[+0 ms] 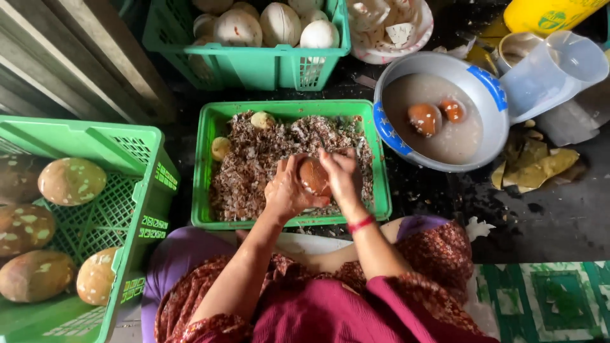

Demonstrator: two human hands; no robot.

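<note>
While the round brown peeled coconut (314, 176) is held above the near edge of the green plastic crate of brown shavings (210, 127), it is cupped from the left by the left hand (287, 190); the right hand (342, 174) is pressed on its right side, fingers curled, any tool hidden.

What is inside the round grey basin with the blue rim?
The basin holds cloudy greyish water with two brown peeled fruits floating, partly above the surface. The murky water hides the basin's bottom and anything sunk there.
</note>
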